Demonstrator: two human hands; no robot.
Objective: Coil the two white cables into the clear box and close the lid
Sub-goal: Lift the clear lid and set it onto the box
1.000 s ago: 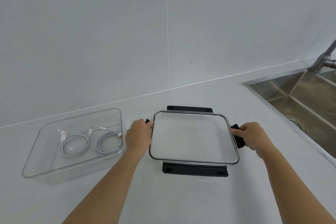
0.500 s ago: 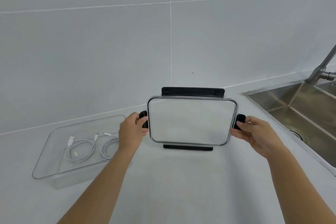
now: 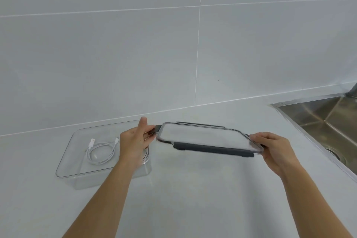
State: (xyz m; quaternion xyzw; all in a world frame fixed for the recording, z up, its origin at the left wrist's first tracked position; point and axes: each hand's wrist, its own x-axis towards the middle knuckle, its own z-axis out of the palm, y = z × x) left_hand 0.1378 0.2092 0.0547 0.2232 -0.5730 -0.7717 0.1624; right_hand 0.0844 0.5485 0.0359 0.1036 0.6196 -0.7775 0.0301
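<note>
Lid (image 3: 206, 137) held level w/ both hands, left hand (image 3: 135, 141) & right hand (image 3: 274, 147) clamping end tabs, right of box (image 3: 65, 162), cables (image 3: 100, 152) inside; next: shift left, align, press down.

the clear box (image 3: 65, 162) sits open at lower left of the frame, one coiled white cable (image 3: 100, 152) visible inside. the clear lid (image 3: 204, 137) with dark clips is at centre, raised, nearly flat, tilted down to the right.

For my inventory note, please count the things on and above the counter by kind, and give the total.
Clear box: 1
Lid, held in the air by the left hand and the right hand: 1
White cable: 1 in plain view; a second is mostly hidden behind the left hand: 2
Total: 4
</note>
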